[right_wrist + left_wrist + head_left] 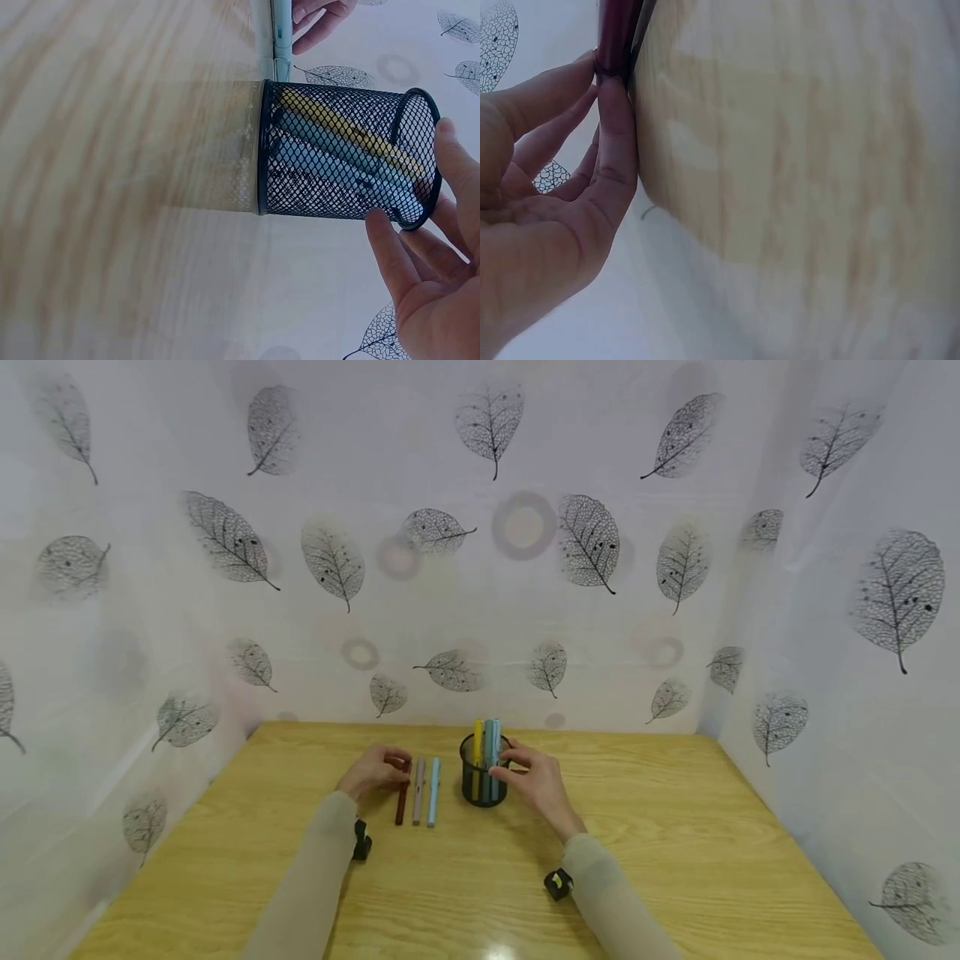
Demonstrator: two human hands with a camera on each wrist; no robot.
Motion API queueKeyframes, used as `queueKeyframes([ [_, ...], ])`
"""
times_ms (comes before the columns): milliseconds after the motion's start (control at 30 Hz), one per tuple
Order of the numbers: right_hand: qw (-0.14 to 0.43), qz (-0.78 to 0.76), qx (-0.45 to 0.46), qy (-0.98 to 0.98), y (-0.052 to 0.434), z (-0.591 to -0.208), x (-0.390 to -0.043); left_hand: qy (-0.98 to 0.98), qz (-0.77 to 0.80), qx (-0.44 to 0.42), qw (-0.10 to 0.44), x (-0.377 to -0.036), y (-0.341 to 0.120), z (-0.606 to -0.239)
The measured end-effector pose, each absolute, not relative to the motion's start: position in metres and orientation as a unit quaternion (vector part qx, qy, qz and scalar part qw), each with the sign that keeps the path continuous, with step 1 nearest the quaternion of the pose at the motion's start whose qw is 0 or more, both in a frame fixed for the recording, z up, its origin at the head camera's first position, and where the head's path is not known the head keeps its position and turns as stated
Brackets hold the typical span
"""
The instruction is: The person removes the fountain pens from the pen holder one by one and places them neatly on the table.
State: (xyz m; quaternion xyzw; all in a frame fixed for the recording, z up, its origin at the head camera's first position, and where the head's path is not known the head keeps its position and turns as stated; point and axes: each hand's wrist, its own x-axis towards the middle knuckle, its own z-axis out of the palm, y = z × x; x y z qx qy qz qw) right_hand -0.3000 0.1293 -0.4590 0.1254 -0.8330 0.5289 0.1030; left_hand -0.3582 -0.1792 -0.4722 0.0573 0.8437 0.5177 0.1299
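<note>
Head overview, two close wrist views

Black wire-mesh cup (337,154) (wood-grain table (675,860))

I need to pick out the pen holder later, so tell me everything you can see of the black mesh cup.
The black mesh cup is a round holder of what looks like wire mesh with solid rims. It stands upright on the wooden table, right of three pens lying side by side. Yellow, teal and light blue pens stand inside, poking above the rim. The right hand touches its rim with its fingers.
</note>
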Motion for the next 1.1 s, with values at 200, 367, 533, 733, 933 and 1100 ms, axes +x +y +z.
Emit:
queueKeyframes([
  [200, 0.104, 0.525, 0.129, -0.835, 0.1298, -0.4582, -0.2987, 0.849, 0.51, 0.061, 0.126, -0.3581, -0.1801, -0.4721],
  [367, 0.101, 0.524, 0.126, -0.836, 0.1292, -0.4581, -0.2981, 0.85, 0.509, 0.053, 0.126, -0.3584, -0.1809, -0.4735],
  [533, 0.104, 0.525, 0.125, -0.835, 0.1287, -0.4567, -0.2979, 0.843, 0.52, 0.056, 0.127, -0.3584, -0.181, -0.4742],
  [733, 0.109, 0.518, 0.127, -0.839, 0.1288, -0.4551, -0.2971, 0.843, 0.519, 0.061, 0.125, -0.3575, -0.1814, -0.4734],
  [933, 0.106, 0.508, 0.118, -0.847, 0.1283, -0.4547, -0.2978, 0.845, 0.519, 0.042, 0.119, -0.3547, -0.1825, -0.4714],
  [1100, 0.101, 0.511, 0.117, -0.846, 0.1285, -0.4545, -0.2981, 0.849, 0.519, 0.014, 0.1, -0.353, -0.1827, -0.4677],
])
